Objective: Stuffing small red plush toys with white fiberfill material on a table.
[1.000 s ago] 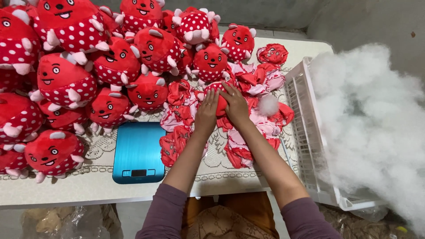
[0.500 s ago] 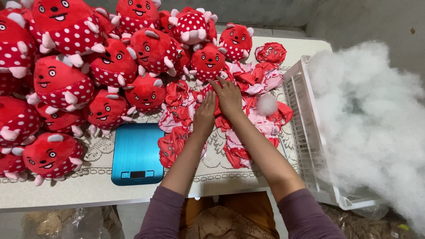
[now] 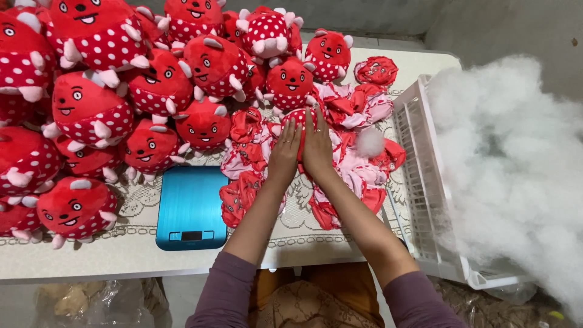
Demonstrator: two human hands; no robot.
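1. A white table [image 3: 91, 258] with a lace cloth [image 3: 303, 206] over it fills the view; a grey wall stands behind it
2. The back and left of the table are heaped with stuffed red plush toys [image 3: 91, 112], round, with white dots, small faces and pale spikes
3. A blue kitchen scale [image 3: 189, 206] lies flat near the front edge, just left of the arms
4. In the middle lies a pile of unstuffed red and pink toy skins [image 3: 358, 176], flat and crumpled, with a small tuft of white filling [image 3: 369, 143] on top of it
5. The left hand [image 3: 285, 152] and the right hand [image 3: 317, 146] lie side by side, touching each other, fingers straight and together, palms down
6. Both hands press on one red dotted toy skin [image 3: 302, 115] at the far side of the pile, just in front of the stuffed toys; I cannot tell if the fingers grip it
7. On the right stands a white plastic crate [image 3: 419, 182], and a big mass of white fibre filling [image 3: 516, 164] spills over it
8. The sleeves [image 3: 225, 294] are dull purple
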